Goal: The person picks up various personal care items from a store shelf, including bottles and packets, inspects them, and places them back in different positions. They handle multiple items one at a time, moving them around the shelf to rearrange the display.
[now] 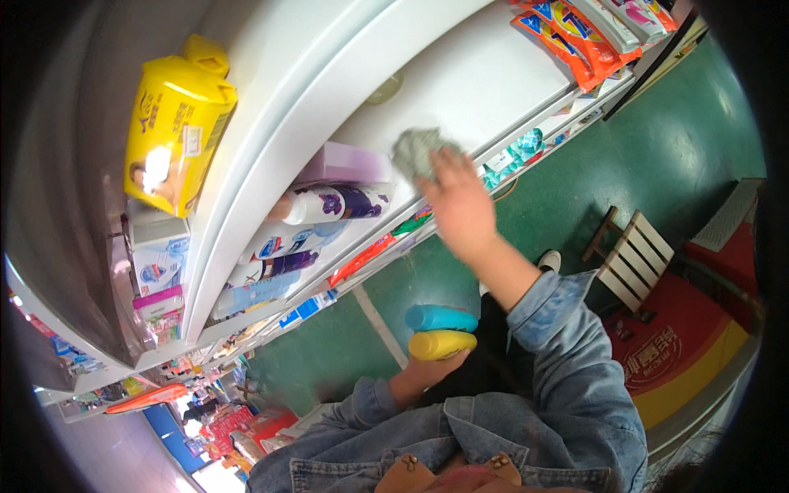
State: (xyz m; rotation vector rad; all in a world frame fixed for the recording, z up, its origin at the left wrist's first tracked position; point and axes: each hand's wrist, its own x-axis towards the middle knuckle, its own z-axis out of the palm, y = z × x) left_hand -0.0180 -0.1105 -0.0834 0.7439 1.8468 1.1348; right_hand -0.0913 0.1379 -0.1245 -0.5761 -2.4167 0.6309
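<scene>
My right hand point(462, 212) presses a crumpled grey-green cloth point(414, 151) against the white shelf board point(487, 86), near its front edge. The fingers lie over the cloth and look slightly blurred. Lower down, in front of my body, my left hand point(425, 373) grips a yellow bottle point(441, 345) and a light blue bottle point(441, 318) side by side. Most of the left fingers are hidden behind the bottles. On the shelf, a pale purple box point(345, 163) and a white bottle with purple print point(339, 204) stand nearest the cloth.
Orange Tide detergent bags point(570, 46) lie at the shelf's far right end. More bottles point(259, 293) line its left part. A yellow pack point(179, 129) sits on the shelf above. Behind me on the green floor point(666, 142) are a slatted wooden stool point(638, 259) and a red-and-yellow surface point(659, 345).
</scene>
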